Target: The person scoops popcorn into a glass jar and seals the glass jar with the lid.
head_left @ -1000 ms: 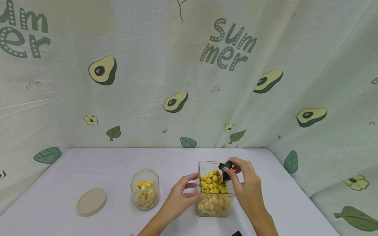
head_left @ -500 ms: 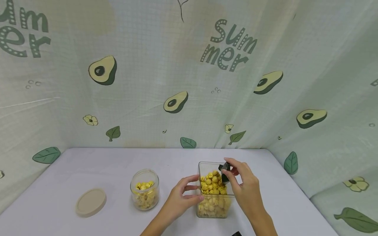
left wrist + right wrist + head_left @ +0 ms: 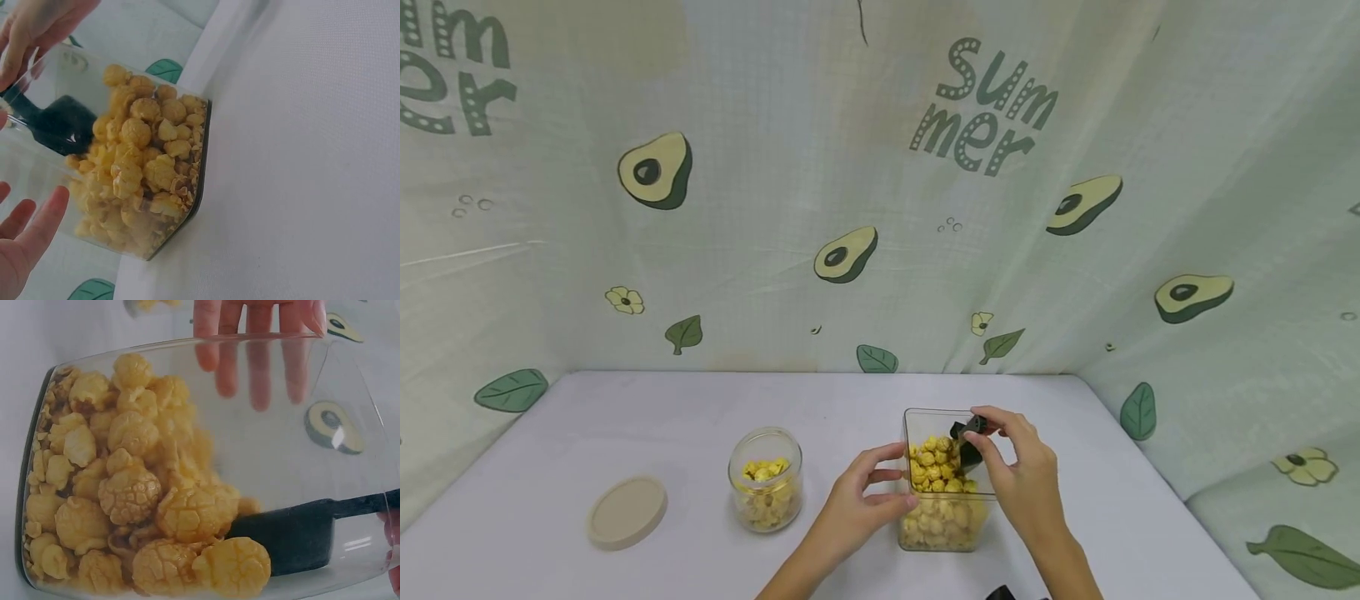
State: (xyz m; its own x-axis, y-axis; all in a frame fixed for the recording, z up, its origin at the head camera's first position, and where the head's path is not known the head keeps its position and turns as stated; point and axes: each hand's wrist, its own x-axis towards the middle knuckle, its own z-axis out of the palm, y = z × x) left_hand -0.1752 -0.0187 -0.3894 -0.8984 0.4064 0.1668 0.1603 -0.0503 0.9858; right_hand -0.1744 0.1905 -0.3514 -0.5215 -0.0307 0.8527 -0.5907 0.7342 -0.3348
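A clear square container point(image 3: 951, 521) of yellow popcorn point(image 3: 934, 467) stands upright on the table. My right hand point(image 3: 1026, 467) pinches the handle of a black scoop point(image 3: 970, 450) inside it. In the right wrist view the scoop's bowl point(image 3: 287, 537) is pushed into the popcorn near the wall. My left hand point(image 3: 865, 500) rests its fingertips on the container's left side, with extended fingers point(image 3: 259, 369) showing through the clear wall. In the left wrist view, popcorn rises higher on the side away from the scoop point(image 3: 62, 125).
To the left stands a round glass jar point(image 3: 766, 487), partly filled with popcorn and without a lid. A beige round lid point(image 3: 627, 512) lies further left. Some black object point(image 3: 1002, 593) is cut off at the bottom edge. A printed cloth point(image 3: 760, 183) hangs behind the table.
The scoop has shifted slightly left and deeper into the popcorn, its handle tilting. My left hand keeps its place on the container. The head view has shifted a little.
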